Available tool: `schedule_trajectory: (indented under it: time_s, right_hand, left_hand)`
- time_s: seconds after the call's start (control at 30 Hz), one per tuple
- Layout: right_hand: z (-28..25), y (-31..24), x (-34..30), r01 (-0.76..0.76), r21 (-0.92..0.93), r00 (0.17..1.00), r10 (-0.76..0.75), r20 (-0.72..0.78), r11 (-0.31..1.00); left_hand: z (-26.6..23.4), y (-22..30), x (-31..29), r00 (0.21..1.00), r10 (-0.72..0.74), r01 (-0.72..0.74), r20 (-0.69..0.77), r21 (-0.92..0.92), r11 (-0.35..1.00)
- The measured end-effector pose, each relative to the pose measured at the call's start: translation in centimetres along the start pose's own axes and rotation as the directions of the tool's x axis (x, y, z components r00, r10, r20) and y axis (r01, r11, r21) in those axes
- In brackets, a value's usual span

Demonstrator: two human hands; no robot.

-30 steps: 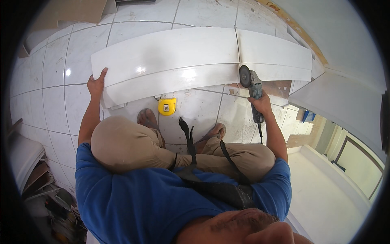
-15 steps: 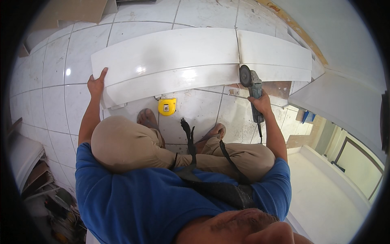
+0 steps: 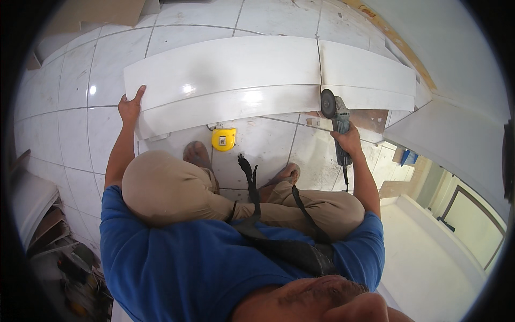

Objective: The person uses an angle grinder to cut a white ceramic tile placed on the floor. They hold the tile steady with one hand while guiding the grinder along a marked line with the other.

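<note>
A long white panel [image 3: 230,67] lies across the floor in front of me, with a dark scorched cut line running across it. To the right of that line is its shorter white section [image 3: 365,67]. My left hand [image 3: 130,108] grips the panel's left end, thumb on top and the other fingers partly hidden. My right hand [image 3: 350,140] is wrapped round the body of a grey-green angle grinder [image 3: 342,121]. The grinder's dark disc [image 3: 328,103] is at the near end of the cut line; whether it touches the panel I cannot tell.
A yellow tape measure [image 3: 223,139] rests on the tiled floor [image 3: 70,137] near my feet. A black strap [image 3: 249,177] hangs over my lap. White boards [image 3: 445,126] stand at the right, and scraps and tools [image 3: 75,268] lie at the lower left.
The grinder has drawn back very slightly toward me at the cut line. The whole view has shifted a little; both hands keep their holds.
</note>
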State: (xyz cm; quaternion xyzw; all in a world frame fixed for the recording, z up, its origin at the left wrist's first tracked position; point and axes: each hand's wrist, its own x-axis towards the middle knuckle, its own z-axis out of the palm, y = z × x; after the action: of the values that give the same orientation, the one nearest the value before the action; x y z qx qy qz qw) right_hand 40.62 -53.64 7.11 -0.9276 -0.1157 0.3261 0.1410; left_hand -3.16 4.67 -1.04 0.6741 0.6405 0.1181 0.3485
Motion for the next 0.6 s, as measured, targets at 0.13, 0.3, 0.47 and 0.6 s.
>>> schedule_trajectory:
  time_s: [0.13,0.3,0.47,0.6]
  right_hand:
    - [-0.1,0.0,-0.2,-0.014,0.015,1.000,0.014,0.021,1.000]
    - [-0.1,-0.1,-0.5,-0.020,0.024,0.999,0.019,0.027,1.000]
    - [0.2,0.1,-0.9,-0.032,-0.008,0.999,0.032,0.033,0.999]
    - [0.5,0.8,-1.3,-0.020,0.011,0.999,0.020,0.032,1.000]
  left_hand:
    - [-0.1,-0.2,0.2,1.000,-0.012,0.012,-0.010,0.029,1.000]
    - [0.0,-0.5,0.3,1.000,0.013,-0.013,-0.014,0.031,0.999]
    - [0.0,-1.0,0.6,0.999,0.022,-0.021,-0.025,0.025,0.999]
    - [-0.1,-0.4,0.3,1.000,-0.005,0.005,0.031,-0.009,1.000]
